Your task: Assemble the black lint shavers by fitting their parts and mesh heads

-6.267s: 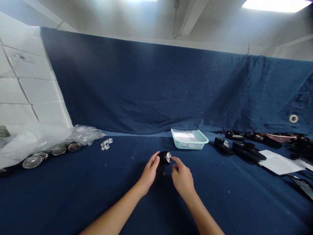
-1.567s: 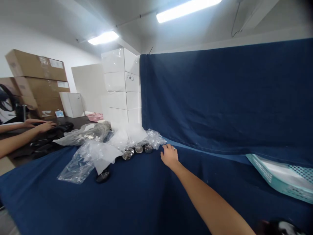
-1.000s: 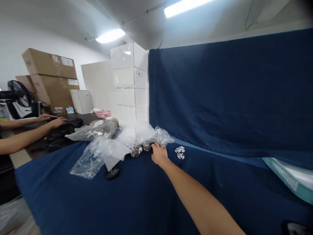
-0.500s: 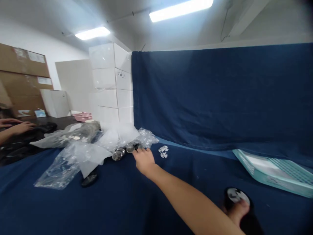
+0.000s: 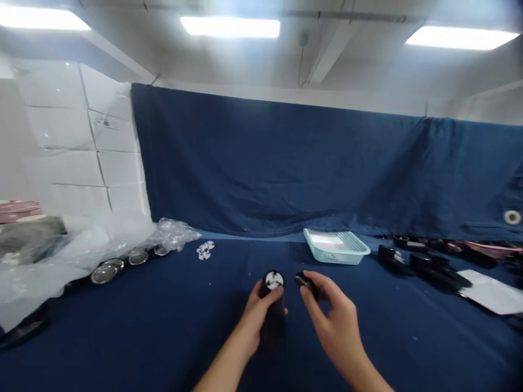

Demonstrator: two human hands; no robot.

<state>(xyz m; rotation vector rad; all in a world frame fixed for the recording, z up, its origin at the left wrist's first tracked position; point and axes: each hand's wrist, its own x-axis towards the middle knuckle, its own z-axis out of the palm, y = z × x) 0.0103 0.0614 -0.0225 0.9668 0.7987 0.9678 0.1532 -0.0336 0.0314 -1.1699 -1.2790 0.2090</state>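
Above the blue-covered desk (image 5: 143, 337), a black cylinder (image 5: 273, 326) is held, lower centre, by the wrapped fingers of the left hand (image 5: 255, 316). Probably stiff and smooth, it is best gripped round the barrel; its long axis is aligned up the frame. Beside it, a dark disc (image 5: 303, 282) is pinched in the fingers of the right hand (image 5: 337, 316). A white insert (image 5: 273, 279) is seen at the cylinder's top.

Most fingers of the left hand (image 5: 254, 316) are hidden behind the black cylinder (image 5: 274, 326). The right hand (image 5: 337, 313) covers part of a dark piece (image 5: 301, 281), blurred, perhaps round. Plastic film (image 5: 79, 250) overlaps some glassy discs (image 5: 105, 272). The left edge cuts off a pink basket (image 5: 18, 212); print on a white box (image 5: 109, 124) is unreadably small.
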